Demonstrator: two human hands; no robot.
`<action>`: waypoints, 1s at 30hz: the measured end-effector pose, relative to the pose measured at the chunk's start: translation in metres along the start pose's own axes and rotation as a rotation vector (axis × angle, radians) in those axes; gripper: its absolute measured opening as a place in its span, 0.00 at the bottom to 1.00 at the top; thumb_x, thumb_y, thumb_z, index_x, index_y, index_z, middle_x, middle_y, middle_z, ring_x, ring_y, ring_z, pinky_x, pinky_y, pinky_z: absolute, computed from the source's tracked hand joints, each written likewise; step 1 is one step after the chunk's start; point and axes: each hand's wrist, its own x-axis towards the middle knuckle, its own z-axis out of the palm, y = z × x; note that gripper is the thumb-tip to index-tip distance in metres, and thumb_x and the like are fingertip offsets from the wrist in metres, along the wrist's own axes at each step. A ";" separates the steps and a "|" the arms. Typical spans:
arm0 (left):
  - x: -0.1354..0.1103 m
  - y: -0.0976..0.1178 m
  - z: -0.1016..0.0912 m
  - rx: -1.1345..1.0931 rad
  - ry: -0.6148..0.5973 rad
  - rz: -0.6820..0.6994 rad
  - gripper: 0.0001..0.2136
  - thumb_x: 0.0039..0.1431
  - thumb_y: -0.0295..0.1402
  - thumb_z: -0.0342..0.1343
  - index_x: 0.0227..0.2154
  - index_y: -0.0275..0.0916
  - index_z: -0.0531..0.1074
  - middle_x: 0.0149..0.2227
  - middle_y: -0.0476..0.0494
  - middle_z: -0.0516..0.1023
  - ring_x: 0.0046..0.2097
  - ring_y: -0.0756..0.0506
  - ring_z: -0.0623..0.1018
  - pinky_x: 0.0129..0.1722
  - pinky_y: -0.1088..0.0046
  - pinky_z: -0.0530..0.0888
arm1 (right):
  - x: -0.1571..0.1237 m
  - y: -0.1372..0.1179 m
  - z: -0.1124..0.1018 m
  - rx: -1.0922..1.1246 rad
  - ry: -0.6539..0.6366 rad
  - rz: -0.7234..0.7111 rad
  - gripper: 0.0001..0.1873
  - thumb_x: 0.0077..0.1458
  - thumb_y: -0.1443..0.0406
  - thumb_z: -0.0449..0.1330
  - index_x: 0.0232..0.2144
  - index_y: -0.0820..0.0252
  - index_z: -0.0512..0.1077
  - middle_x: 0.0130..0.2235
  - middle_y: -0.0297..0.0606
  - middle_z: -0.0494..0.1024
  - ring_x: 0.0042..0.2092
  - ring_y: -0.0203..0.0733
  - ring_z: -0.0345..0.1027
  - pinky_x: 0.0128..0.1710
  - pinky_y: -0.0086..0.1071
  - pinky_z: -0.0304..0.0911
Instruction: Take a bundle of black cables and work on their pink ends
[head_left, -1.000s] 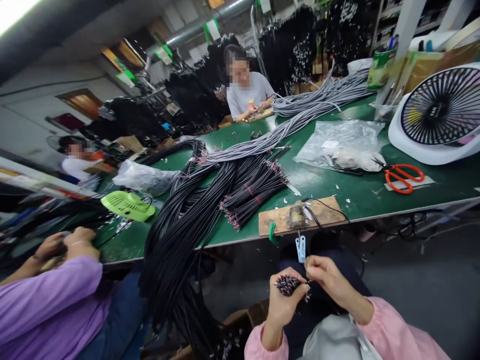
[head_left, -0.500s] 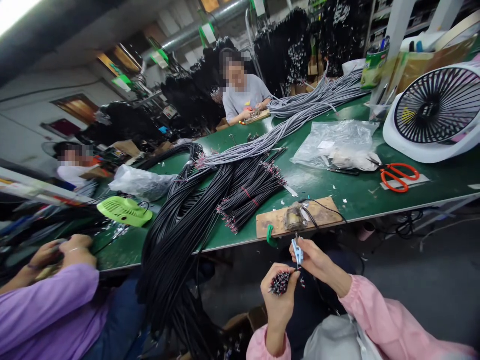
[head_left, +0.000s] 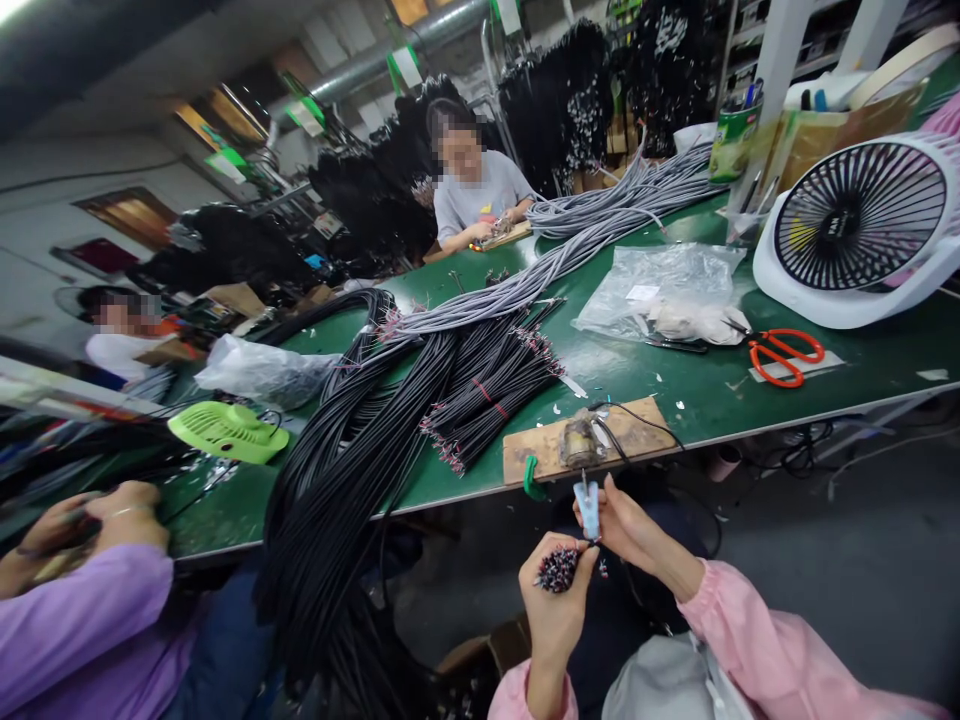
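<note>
My left hand is closed around a bundle of thin cables, their stripped red, white and black wire ends facing me. Its thumb and forefinger pinch one cable whose end meets a light blue clip. The clip, slightly blurred, is on the shaft of a small motor fixed to a wooden board. At the clip, my right hand has its forefinger raised and apart from it, while another fingertip shows at the clip's left side. A green clamp grips the board at the table edge.
Black cables drape over the green table; grey cables lie behind. Orange-handled scissors, a plastic bag and a white fan stand right. A green fan is left, near a co-worker's purple sleeve. Another person sits opposite.
The view has shifted slightly. My right forefinger has lifted away from the blue clip, which now looks wider and blurred. My left hand keeps its hold on the cables.
</note>
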 end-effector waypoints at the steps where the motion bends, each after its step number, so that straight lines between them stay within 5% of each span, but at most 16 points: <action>1: -0.001 0.000 0.000 0.001 0.000 0.001 0.07 0.53 0.31 0.61 0.25 0.35 0.71 0.26 0.46 0.73 0.30 0.48 0.74 0.32 0.74 0.71 | -0.002 0.002 -0.005 -0.021 0.014 -0.001 0.32 0.50 0.39 0.55 0.29 0.65 0.70 0.29 0.39 0.68 0.29 0.35 0.61 0.28 0.28 0.56; 8: -0.007 0.003 -0.007 -0.018 -0.128 -0.042 0.08 0.52 0.32 0.61 0.22 0.34 0.72 0.25 0.45 0.74 0.28 0.48 0.74 0.31 0.74 0.70 | -0.034 0.000 -0.023 -0.343 0.089 -0.087 0.18 0.52 0.54 0.64 0.28 0.66 0.73 0.26 0.34 0.69 0.29 0.34 0.60 0.30 0.28 0.54; 16: -0.016 -0.006 -0.005 -0.091 -0.262 -0.229 0.12 0.52 0.35 0.61 0.21 0.33 0.69 0.20 0.47 0.71 0.23 0.50 0.69 0.25 0.76 0.66 | -0.064 -0.025 0.009 -0.751 -0.067 -0.236 0.09 0.53 0.62 0.64 0.31 0.63 0.78 0.31 0.39 0.73 0.34 0.40 0.65 0.35 0.32 0.57; 30: -0.027 -0.009 -0.005 -0.140 -0.153 -0.331 0.09 0.51 0.34 0.62 0.25 0.32 0.73 0.24 0.44 0.75 0.26 0.46 0.76 0.30 0.71 0.74 | -0.074 -0.030 0.012 -1.045 0.064 -0.381 0.09 0.60 0.65 0.57 0.31 0.61 0.76 0.31 0.38 0.75 0.35 0.39 0.67 0.36 0.32 0.59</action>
